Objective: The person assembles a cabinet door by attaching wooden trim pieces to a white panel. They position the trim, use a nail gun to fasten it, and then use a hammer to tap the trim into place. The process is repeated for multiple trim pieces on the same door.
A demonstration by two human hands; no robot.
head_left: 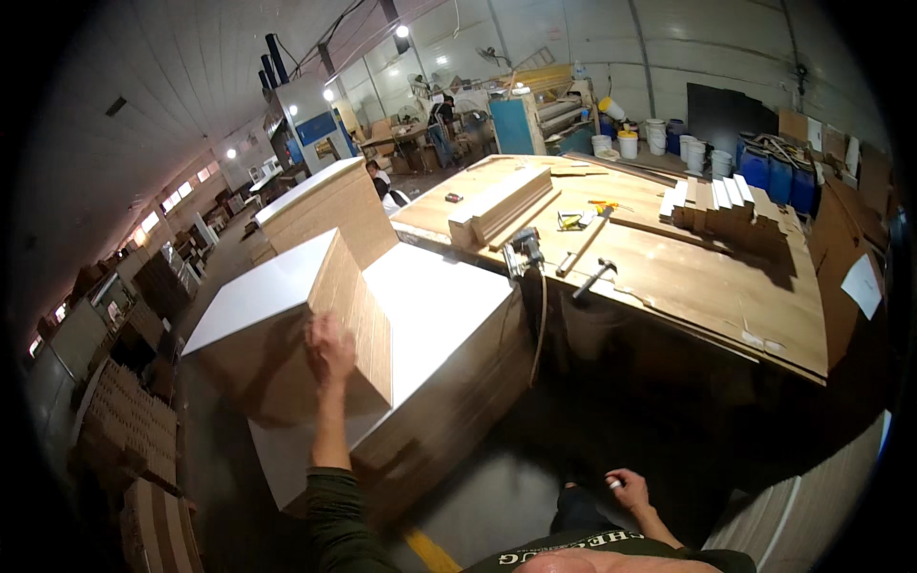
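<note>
My left hand (331, 346) reaches out to a tall stack of white-faced boards (260, 285). Its fingers are spread near the stack's upper corner and seem to rest against the brown board edges. Low in the picture, close to my body, my right hand (629, 489) is closed with its fingers curled. Something small and white shows at its fingers; whether it is a wrapping or a held thing is unclear. The stack stands on a wider pile of white boards (444, 306). Behind it rises another stack of boards (320, 196).
A wooden worktable (688, 272) at right bears a nail gun (523, 250) with a hose, a hammer (596, 277), wood strips (501, 205) and a pile of white-and-brown blocks (712, 202). A person (385, 191) is beyond the stacks. Buckets (628, 143) and blue drums (769, 177) stand behind.
</note>
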